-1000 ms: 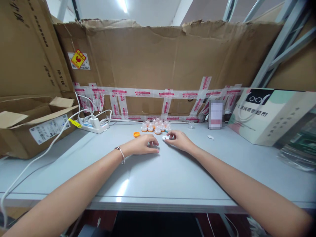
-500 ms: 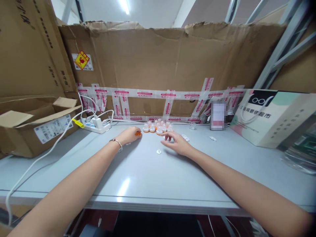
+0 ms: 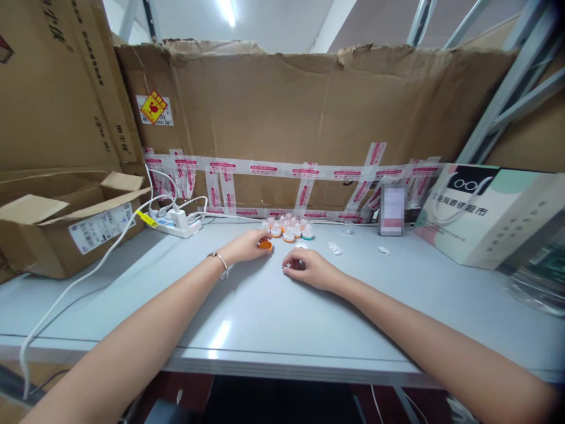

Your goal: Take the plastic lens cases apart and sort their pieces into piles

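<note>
My left hand (image 3: pixel 251 246) is closed around a small round orange cap (image 3: pixel 265 245), which faces up with its hollow side showing. Between the thumb and fingertips of my right hand (image 3: pixel 309 266), a small white disc-like piece (image 3: pixel 286 267) is pinched, mostly hidden by the fingers. Just beyond both hands stands a cluster of small clear-domed containers (image 3: pixel 289 229), most on orange bases and one on a teal base (image 3: pixel 308 235). Another flat white piece (image 3: pixel 301 245) lies behind my right hand.
White plastic pieces (image 3: pixel 335 248) and a clear dome (image 3: pixel 348 227) lie to the right. A phone (image 3: pixel 392 209) stands against the back cardboard. A power strip (image 3: pixel 180 224) and an open carton (image 3: pixel 66 224) are on the left, a printed box (image 3: pixel 468 212) and a clear bottle (image 3: pixel 538 271) on the right.
My right hand has come down and picked up the white disc-like piece from the table. My left hand has moved right with the orange cap, tilting it so its hollow shows.
</note>
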### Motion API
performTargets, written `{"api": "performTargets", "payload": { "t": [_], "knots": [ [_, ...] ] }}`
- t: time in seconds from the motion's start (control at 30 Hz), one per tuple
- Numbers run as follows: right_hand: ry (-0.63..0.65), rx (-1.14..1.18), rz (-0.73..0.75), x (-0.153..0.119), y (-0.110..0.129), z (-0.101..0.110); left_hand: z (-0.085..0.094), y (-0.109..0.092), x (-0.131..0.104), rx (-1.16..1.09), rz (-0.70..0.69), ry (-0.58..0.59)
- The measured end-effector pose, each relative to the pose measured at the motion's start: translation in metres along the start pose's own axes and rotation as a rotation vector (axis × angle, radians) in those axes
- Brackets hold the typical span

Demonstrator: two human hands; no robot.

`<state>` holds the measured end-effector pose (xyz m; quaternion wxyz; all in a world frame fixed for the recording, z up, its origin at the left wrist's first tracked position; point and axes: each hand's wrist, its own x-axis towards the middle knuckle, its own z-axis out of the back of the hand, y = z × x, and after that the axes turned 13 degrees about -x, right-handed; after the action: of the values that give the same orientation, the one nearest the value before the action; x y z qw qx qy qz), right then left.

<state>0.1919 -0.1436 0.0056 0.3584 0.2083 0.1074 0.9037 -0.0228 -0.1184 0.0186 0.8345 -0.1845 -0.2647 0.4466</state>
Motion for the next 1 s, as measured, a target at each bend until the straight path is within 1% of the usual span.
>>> {"api": "performTargets", "payload": {
  "t": [0.1,0.2,0.23,0.33,0.4,0.47,0.53,0.6,0.67,0.77,0.87,1.0],
  "knots": [
    [0.013,0.026,-0.024,-0.001,0.001,-0.001,-0.007,-0.011,0.000,-0.019,-0.007,0.013],
    [0.022,0.070,-0.046,-0.002,0.001,0.000,-0.004,-0.024,-0.004,-0.049,-0.069,0.006],
    [0.021,0.084,-0.050,-0.002,0.001,0.001,-0.003,-0.029,-0.006,-0.064,-0.107,0.030],
    [0.014,0.115,-0.048,-0.004,0.000,0.007,-0.005,-0.043,-0.010,-0.101,-0.195,0.150],
    [0.007,0.132,-0.036,-0.005,-0.003,0.013,-0.010,-0.050,-0.012,-0.100,-0.200,0.207],
    [-0.008,0.137,-0.027,-0.006,-0.006,0.018,-0.014,-0.052,-0.012,-0.084,-0.182,0.230],
    [-0.016,0.125,-0.028,-0.007,-0.009,0.022,-0.013,-0.051,-0.012,-0.064,-0.167,0.216],
    [-0.005,0.113,-0.043,-0.007,-0.010,0.021,-0.007,-0.049,-0.012,-0.040,-0.154,0.168],
    [0.020,0.115,-0.064,-0.006,-0.009,0.016,0.001,-0.044,-0.011,-0.019,-0.139,0.133],
    [0.035,0.107,-0.075,-0.002,-0.004,0.005,0.006,-0.032,-0.010,0.019,-0.113,0.134],
    [0.006,0.050,-0.041,0.003,0.000,-0.003,0.002,-0.018,-0.007,0.071,-0.072,0.127],
    [-0.015,-0.030,-0.039,0.010,-0.001,-0.005,-0.004,-0.003,-0.003,0.099,-0.079,0.094]
  ]
}}
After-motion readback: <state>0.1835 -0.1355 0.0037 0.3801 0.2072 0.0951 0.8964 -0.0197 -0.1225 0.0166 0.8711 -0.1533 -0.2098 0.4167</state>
